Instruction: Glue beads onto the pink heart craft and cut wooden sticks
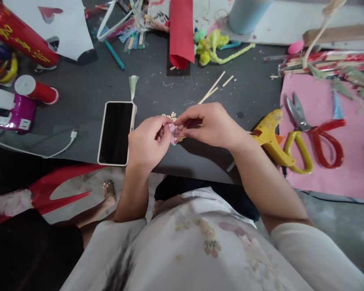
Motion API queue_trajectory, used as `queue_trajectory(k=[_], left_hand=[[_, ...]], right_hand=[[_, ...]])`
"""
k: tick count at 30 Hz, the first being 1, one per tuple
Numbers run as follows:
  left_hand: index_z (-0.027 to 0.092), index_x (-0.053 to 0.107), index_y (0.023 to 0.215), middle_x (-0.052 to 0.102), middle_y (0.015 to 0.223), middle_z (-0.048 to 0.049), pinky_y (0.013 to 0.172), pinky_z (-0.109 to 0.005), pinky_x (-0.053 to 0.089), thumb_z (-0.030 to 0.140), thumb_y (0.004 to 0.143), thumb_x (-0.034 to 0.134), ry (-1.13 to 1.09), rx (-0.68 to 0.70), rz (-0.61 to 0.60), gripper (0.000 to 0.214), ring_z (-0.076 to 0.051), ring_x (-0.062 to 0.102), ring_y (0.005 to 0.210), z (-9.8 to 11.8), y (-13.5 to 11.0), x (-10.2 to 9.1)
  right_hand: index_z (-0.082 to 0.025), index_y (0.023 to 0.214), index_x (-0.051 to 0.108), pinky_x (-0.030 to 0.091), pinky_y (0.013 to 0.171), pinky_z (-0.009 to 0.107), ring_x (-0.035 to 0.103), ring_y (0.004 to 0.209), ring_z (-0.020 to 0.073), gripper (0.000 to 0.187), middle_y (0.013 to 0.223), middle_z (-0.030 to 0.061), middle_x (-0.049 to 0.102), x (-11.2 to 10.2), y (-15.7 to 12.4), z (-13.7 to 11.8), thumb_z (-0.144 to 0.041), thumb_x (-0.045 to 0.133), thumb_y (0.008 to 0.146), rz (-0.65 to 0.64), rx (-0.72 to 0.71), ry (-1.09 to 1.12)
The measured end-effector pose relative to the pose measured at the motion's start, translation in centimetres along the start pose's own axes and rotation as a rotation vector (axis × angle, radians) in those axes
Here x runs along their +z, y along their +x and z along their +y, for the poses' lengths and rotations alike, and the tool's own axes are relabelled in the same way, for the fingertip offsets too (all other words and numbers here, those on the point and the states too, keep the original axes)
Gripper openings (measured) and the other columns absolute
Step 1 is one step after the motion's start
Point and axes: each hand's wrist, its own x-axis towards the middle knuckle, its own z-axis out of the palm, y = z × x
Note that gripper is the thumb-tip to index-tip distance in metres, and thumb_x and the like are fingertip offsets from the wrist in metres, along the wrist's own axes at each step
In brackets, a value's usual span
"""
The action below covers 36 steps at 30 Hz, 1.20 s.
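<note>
A small pink craft piece (173,139) with dark crossing lines and cream flower-like trim (169,116) is between my hands, just above the table. My left hand (148,141) grips its left side, thumb and fingers closed. From the other side, my right hand (215,125) pinches at the upper edge, its fingertips nearly meeting the left ones. Fingers cover much of the piece. A phone (115,133) lies beside my left hand. Beyond my right hand are thin wooden sticks (212,89), and a yellow glue gun (271,135) rests near my right forearm.
On the right, scissors (303,121) lie on pink paper (324,178). A red paper tube (181,36) and yellow fuzzy stems (212,46) are at the back. At left are a red thread spool (38,89) and a cable (65,143). Another person's leg (91,212) shows lower left.
</note>
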Motion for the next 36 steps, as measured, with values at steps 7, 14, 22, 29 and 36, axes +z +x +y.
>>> queue_trajectory(k=[7, 14, 22, 29, 36], left_hand=[[0.022, 0.069, 0.097, 0.065, 0.077, 0.0027, 0.060, -0.018, 0.045, 0.018, 0.085, 0.059, -0.093, 0.235, 0.043, 0.016, -0.006, 0.053, 0.059, 0.0, 0.9, -0.1], [0.027, 0.070, 0.106, 0.065, 0.084, 0.0017, 0.062, -0.020, 0.045, 0.021, 0.087, 0.062, 0.063, 0.422, 0.011, 0.021, -0.008, 0.061, 0.069, -0.2, 1.2, -0.4], [0.023, 0.071, 0.094, 0.066, 0.086, 0.0006, 0.064, -0.023, 0.047, 0.020, 0.088, 0.059, 0.083, 0.469, 0.009, 0.013, -0.011, 0.063, 0.075, -0.1, 1.9, -0.4], [0.021, 0.070, 0.082, 0.065, 0.076, 0.0016, 0.064, -0.023, 0.048, 0.019, 0.087, 0.064, -0.007, 0.346, 0.130, 0.008, -0.009, 0.062, 0.072, 0.5, 3.0, -0.3], [0.023, 0.070, 0.083, 0.064, 0.072, 0.0016, 0.054, -0.024, 0.045, 0.019, 0.085, 0.067, -0.082, 0.298, 0.204, 0.006, -0.006, 0.056, 0.062, 0.8, 3.5, -0.2]], right_hand=[[-0.012, 0.096, 0.074, 0.056, 0.072, 0.028, 0.068, 0.076, 0.0153, 0.024, 0.082, 0.0056, 0.075, -0.4, 0.1, -0.2, -0.021, 0.073, 0.074, -0.027, 0.080, 0.266], [-0.014, 0.095, 0.073, 0.059, 0.074, 0.029, 0.070, 0.078, 0.0168, 0.026, 0.082, 0.0034, 0.075, -0.4, 0.0, 0.0, -0.016, 0.075, 0.070, -0.091, 0.109, 0.411], [-0.015, 0.090, 0.073, 0.059, 0.076, 0.029, 0.071, 0.079, 0.0162, 0.020, 0.081, 0.0009, 0.076, -0.5, -0.1, -0.2, -0.013, 0.072, 0.071, -0.142, 0.078, 0.442], [-0.015, 0.095, 0.073, 0.058, 0.066, 0.025, 0.070, 0.071, 0.0140, 0.018, 0.080, 0.0037, 0.076, -1.3, -0.1, 0.0, -0.015, 0.067, 0.078, -0.125, 0.137, 0.446], [-0.012, 0.103, 0.070, 0.052, 0.051, 0.023, 0.068, 0.064, 0.0144, 0.025, 0.076, 0.0051, 0.074, -1.1, 0.1, 0.1, -0.014, 0.063, 0.079, -0.084, 0.234, 0.483]])
